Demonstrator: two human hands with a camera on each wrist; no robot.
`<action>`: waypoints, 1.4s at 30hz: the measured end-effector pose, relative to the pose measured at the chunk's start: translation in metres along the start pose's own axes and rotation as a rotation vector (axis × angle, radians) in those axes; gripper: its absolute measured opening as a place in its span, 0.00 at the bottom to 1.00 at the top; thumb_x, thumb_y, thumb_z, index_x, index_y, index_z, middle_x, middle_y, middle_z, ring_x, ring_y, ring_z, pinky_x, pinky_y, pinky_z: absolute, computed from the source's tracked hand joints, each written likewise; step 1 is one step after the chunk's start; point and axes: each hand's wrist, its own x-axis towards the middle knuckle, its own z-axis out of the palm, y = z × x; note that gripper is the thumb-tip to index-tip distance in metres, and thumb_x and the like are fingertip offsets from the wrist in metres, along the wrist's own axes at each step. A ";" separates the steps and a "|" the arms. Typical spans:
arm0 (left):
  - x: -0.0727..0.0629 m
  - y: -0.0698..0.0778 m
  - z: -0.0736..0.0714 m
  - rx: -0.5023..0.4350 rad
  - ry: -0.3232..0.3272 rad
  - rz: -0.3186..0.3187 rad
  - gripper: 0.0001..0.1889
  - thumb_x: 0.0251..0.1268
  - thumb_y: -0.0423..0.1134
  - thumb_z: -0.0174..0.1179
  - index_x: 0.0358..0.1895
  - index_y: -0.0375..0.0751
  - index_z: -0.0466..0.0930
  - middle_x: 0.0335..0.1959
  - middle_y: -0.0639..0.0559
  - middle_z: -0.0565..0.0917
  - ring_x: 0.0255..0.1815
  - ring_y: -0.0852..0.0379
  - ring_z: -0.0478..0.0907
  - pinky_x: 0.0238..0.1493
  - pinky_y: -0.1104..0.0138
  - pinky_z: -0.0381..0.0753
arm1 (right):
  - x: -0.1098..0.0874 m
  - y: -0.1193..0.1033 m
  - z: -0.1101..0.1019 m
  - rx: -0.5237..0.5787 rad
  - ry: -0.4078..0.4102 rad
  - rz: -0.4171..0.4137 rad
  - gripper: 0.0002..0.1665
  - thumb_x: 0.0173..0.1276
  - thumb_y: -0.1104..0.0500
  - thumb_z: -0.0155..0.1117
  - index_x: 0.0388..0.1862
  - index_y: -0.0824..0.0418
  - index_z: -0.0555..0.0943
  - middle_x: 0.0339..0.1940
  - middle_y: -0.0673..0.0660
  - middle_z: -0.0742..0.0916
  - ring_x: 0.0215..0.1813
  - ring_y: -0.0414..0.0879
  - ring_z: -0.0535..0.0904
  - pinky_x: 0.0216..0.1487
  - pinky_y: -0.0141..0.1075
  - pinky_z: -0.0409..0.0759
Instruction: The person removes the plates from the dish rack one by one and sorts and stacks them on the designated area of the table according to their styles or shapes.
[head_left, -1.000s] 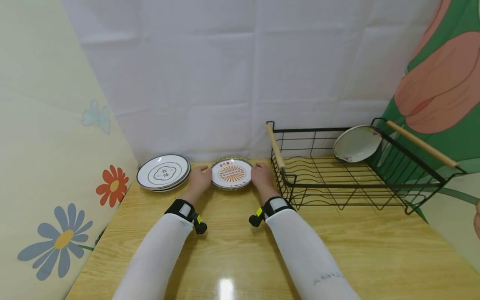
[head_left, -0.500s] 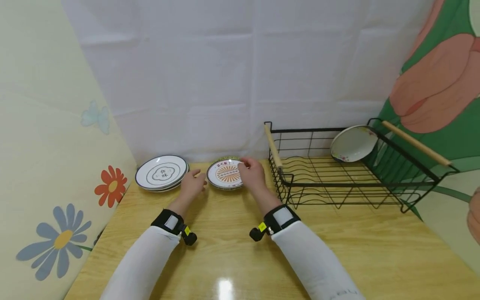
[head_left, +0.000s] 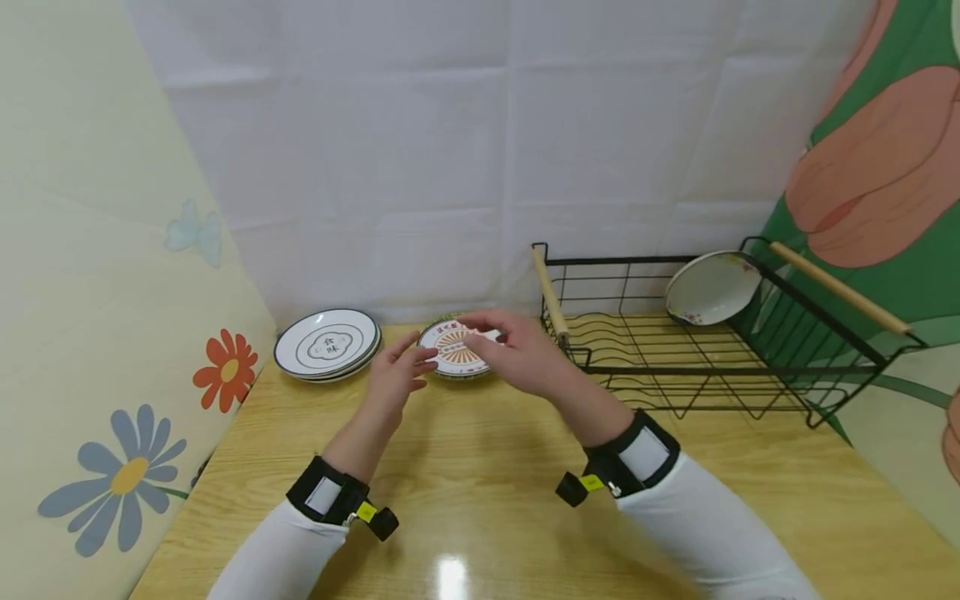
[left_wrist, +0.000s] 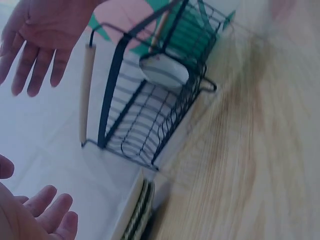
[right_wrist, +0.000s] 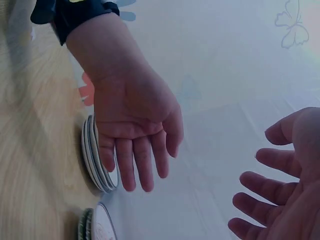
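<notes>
Both hands are raised in front of a small stack of plates (head_left: 457,358), the top one white with an orange sunburst and red characters. My left hand (head_left: 393,373), fingers loosely spread and holding nothing, is at the stack's left front. Over its right side reaches my right hand (head_left: 521,350), also free of any object, overlapping the sunburst plate in the head view. In the right wrist view the left hand (right_wrist: 135,120) shows its bare palm. A second stack of white plates (head_left: 326,343) with dark blue rims lies farther left.
To the right stands a black wire dish rack (head_left: 705,371) with wooden handles. A white bowl (head_left: 712,287) with a floral pattern leans inside its far right end. A white cloth (head_left: 390,150) hangs behind the wooden table (head_left: 465,500).
Both hands have let go of the sunburst plate's edges and drawn back toward me, fingers opening. The stack of plates stays on the table.
</notes>
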 end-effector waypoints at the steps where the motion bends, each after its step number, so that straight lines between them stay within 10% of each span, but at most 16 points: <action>1: -0.004 0.002 0.003 -0.034 -0.013 0.000 0.27 0.76 0.40 0.51 0.76 0.46 0.68 0.59 0.42 0.87 0.56 0.47 0.87 0.45 0.63 0.82 | -0.002 -0.002 -0.007 -0.014 -0.011 -0.024 0.22 0.79 0.51 0.57 0.68 0.54 0.80 0.67 0.54 0.84 0.66 0.51 0.80 0.63 0.52 0.79; 9: -0.035 0.008 0.028 -0.223 -0.193 -0.020 0.25 0.81 0.42 0.45 0.77 0.43 0.65 0.68 0.36 0.80 0.53 0.55 0.87 0.47 0.65 0.84 | -0.001 -0.003 -0.071 -0.183 -0.056 -0.088 0.25 0.80 0.49 0.55 0.72 0.54 0.76 0.71 0.57 0.81 0.69 0.56 0.77 0.65 0.55 0.78; 18: -0.065 0.016 0.069 -0.343 -0.371 -0.044 0.25 0.82 0.46 0.43 0.76 0.44 0.64 0.72 0.34 0.75 0.61 0.49 0.84 0.54 0.61 0.85 | 0.033 0.021 -0.163 -0.383 -0.014 0.036 0.29 0.81 0.47 0.53 0.76 0.54 0.71 0.76 0.61 0.75 0.75 0.62 0.70 0.71 0.63 0.70; 29: -0.087 0.033 0.095 -0.581 -0.357 -0.062 0.23 0.82 0.47 0.43 0.74 0.46 0.69 0.67 0.39 0.81 0.59 0.50 0.86 0.56 0.61 0.86 | 0.071 0.103 -0.246 -0.562 -0.069 0.249 0.36 0.81 0.49 0.46 0.81 0.64 0.60 0.79 0.77 0.63 0.77 0.77 0.58 0.73 0.71 0.59; 42: -0.111 0.040 0.134 -0.703 -0.511 -0.115 0.30 0.79 0.52 0.44 0.78 0.45 0.62 0.72 0.37 0.75 0.69 0.45 0.79 0.58 0.63 0.85 | 0.035 0.195 -0.290 -0.744 -0.112 0.542 0.37 0.76 0.58 0.43 0.83 0.63 0.56 0.77 0.82 0.57 0.72 0.84 0.50 0.62 0.80 0.59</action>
